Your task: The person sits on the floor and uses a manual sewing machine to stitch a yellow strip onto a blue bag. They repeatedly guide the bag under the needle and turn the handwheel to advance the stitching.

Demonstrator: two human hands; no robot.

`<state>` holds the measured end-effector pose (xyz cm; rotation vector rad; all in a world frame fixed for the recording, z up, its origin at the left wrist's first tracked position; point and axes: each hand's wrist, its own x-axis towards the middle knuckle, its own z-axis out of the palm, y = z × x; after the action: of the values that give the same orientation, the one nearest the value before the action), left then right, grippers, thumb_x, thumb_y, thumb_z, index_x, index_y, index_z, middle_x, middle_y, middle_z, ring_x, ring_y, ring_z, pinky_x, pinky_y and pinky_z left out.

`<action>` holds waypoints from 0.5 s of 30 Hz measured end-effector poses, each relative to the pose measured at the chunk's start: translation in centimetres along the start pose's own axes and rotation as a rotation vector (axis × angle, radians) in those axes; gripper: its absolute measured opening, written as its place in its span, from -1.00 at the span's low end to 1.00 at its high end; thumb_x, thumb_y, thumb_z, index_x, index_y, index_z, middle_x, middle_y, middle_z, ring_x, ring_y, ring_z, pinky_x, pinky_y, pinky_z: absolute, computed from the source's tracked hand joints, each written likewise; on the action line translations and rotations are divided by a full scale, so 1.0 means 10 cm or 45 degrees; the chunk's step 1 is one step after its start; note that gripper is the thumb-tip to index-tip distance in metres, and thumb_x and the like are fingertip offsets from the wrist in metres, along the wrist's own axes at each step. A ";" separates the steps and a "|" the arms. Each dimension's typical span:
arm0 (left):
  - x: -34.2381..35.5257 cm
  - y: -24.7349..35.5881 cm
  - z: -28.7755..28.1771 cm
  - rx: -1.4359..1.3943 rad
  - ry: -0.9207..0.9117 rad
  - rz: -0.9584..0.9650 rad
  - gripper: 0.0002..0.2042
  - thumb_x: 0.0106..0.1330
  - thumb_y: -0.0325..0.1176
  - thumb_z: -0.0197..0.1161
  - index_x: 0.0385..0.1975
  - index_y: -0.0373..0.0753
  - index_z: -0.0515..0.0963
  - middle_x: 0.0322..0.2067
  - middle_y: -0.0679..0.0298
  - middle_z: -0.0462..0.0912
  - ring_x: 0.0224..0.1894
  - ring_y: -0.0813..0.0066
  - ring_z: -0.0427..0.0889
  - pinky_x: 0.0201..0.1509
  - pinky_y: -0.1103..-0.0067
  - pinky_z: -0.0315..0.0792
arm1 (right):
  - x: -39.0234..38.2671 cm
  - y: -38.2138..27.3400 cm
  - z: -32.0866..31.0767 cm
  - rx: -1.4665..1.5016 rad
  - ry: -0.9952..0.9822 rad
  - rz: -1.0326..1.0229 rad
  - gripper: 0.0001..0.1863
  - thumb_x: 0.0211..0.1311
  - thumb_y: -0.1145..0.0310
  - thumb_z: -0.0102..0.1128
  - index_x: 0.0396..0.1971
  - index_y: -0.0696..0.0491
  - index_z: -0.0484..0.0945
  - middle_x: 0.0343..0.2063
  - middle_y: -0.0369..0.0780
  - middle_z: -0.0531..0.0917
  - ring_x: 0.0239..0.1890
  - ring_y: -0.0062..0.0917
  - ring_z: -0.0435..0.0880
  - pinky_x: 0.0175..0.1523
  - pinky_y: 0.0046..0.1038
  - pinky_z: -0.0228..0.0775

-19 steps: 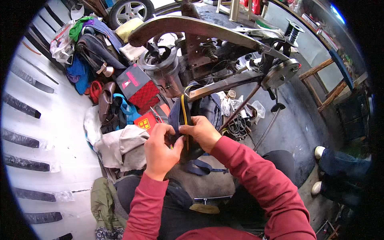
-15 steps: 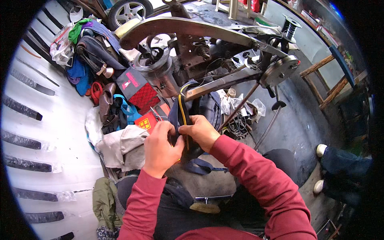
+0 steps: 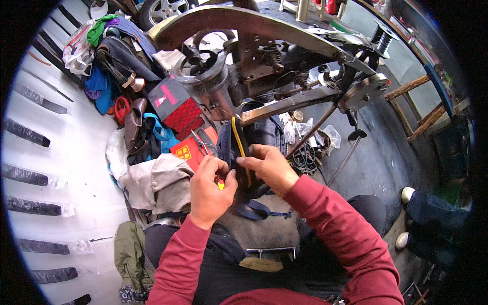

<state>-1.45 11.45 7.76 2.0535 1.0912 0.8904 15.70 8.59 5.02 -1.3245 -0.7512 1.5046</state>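
A dark navy fabric piece with a yellow strip (image 3: pixel 238 137) hangs under the long arm of a dark metal sewing machine (image 3: pixel 279 109). My right hand (image 3: pixel 269 168) pinches the fabric beside the strip, thumb across it. At the fabric's lower left, my left hand (image 3: pixel 213 190) has its fingers curled, with a small yellow and red item (image 3: pixel 221 185) peeking out; I cannot make out fully what it grips. Scissors (image 3: pixel 202 144) lie on a red packet (image 3: pixel 184 153) behind my left hand.
Bags and shoes (image 3: pixel 124 61) are piled at left, beside white flooring with black strips (image 3: pixel 30 175). A cream cloth (image 3: pixel 157 185) lies near my left hand, wires (image 3: pixel 305 157) beyond my right. Another person's legs (image 3: pixel 432 213) stand at right; a wooden frame (image 3: pixel 417 127) is behind them.
Both hands have moved slightly right, the left also loosening and sliding away from the yellow strip, so that the yellow and red item shows more. The machine appears higher in view.
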 end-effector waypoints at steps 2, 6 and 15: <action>0.00 -0.01 0.00 -0.011 0.010 0.026 -0.87 0.15 -0.54 0.31 -0.44 -0.33 0.46 -0.47 0.17 0.46 -0.51 0.33 0.53 -0.41 0.49 0.40 | -0.03 -0.01 -0.07 -0.026 0.010 0.029 -0.83 0.31 0.28 0.30 -0.40 0.04 0.60 -0.48 -0.44 0.62 -0.49 -0.82 0.52 -0.42 -0.71 0.27; 0.01 0.00 -0.02 0.028 0.002 0.052 -0.86 0.13 -0.54 0.31 -0.45 -0.32 0.45 -0.47 0.16 0.46 -0.50 0.28 0.54 -0.40 0.46 0.43 | -0.06 -0.04 -0.12 -0.126 -0.001 -0.033 -0.80 0.37 0.26 0.27 -0.43 0.05 0.62 -0.53 -0.44 0.61 -0.51 -0.81 0.51 -0.43 -0.67 0.31; 0.02 0.01 -0.03 0.036 -0.010 0.061 -0.87 0.08 -0.55 0.28 -0.44 -0.30 0.45 -0.47 0.15 0.46 -0.47 0.21 0.57 -0.35 0.43 0.47 | -0.02 0.03 0.00 0.099 0.012 0.075 -0.76 0.23 0.27 0.39 -0.25 0.13 0.66 -0.54 -0.40 0.59 -0.56 -0.78 0.44 -0.49 -0.66 0.22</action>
<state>-1.53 11.64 8.03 2.1126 1.0605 0.8946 15.65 8.32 4.79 -1.3045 -0.6466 1.5580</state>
